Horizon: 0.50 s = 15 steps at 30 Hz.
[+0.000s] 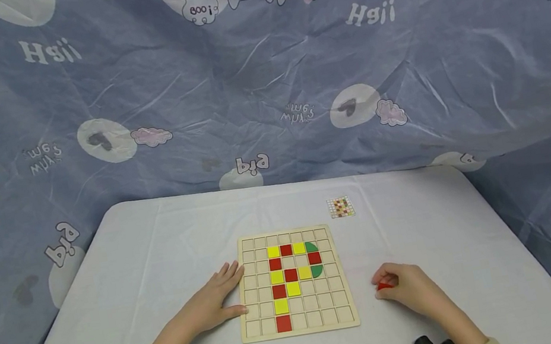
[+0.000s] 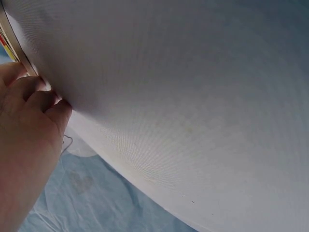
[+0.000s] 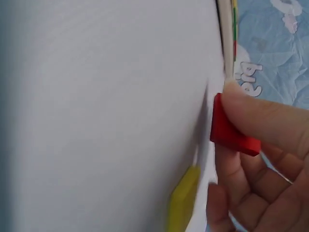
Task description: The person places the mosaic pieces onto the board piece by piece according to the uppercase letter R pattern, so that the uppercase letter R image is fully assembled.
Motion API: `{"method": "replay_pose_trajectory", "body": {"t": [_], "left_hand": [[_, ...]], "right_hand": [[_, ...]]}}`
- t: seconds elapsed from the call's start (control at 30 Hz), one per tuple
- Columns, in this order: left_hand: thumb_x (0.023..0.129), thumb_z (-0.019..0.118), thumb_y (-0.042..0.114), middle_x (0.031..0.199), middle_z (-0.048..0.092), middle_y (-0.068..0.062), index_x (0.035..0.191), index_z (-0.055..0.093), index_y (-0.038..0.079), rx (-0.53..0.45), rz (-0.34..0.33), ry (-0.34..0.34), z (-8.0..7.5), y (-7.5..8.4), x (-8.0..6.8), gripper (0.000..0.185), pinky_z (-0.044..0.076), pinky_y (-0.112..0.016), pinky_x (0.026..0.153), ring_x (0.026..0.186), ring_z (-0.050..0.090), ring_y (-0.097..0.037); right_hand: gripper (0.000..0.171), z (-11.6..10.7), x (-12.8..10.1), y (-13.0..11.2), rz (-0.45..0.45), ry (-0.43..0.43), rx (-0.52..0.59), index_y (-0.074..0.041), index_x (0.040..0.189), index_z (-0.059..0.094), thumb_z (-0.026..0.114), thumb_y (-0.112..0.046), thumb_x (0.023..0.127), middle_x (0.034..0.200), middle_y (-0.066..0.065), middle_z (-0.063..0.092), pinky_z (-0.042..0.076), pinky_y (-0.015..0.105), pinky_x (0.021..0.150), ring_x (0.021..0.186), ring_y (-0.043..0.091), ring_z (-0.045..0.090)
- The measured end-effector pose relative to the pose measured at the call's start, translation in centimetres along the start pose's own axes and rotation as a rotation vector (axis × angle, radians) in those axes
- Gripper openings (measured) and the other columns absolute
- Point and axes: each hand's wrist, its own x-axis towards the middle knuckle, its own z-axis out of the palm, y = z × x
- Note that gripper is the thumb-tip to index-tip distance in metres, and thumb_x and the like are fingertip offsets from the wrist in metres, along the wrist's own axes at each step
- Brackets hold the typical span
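Slippage is our worry: our right hand [image 1: 407, 286] pinches a red tile [image 3: 231, 130] low right of the wooden grid board [image 1: 300, 327], which our flat, relaxed left hand [image 1: 217, 301] steadies, and a loose pinch could drop it onto the bench [image 1: 157, 245].

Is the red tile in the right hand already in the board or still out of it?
Out. The right hand pinches the red tile above the white table, beside the wooden board.

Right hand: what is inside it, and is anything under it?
The right hand pinches a red tile. A yellow tile lies on the table beside the palm; anything else under the hand is covered.
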Motion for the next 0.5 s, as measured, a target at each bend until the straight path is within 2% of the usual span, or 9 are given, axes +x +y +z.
{"method": "replay_pose_trajectory", "body": {"t": [0.23, 0.5], "left_hand": [[0.088, 0.07, 0.045, 0.162, 0.025, -0.016, 0.154, 0.031, 0.005, -0.007, -0.003, 0.001, -0.3, 0.4, -0.2, 0.087, 0.023, -0.055, 0.121, 0.15, 0.02, -0.039], [0.087, 0.071, 0.044, 0.161, 0.026, -0.017, 0.153, 0.032, 0.004, -0.002, 0.001, 0.008, -0.3, 0.3, -0.1, 0.087, 0.023, -0.055, 0.121, 0.15, 0.021, -0.04]], "right_hand": [[0.019, 0.8, 0.7, -2.6, -0.082, 0.012, 0.108, -0.015, 0.089, 0.074, 0.084, -0.008, 0.076, 0.082, -0.007, 0.071, 0.053, 0.02, 0.065, 0.074, 0.006, 0.063], [0.021, 3.1, 1.4, -5.4, -0.175, -0.089, 0.248, -0.01, 0.096, 0.073, 0.082, -0.01, 0.078, 0.086, -0.003, 0.071, 0.054, 0.018, 0.065, 0.075, 0.01, 0.064]]}}
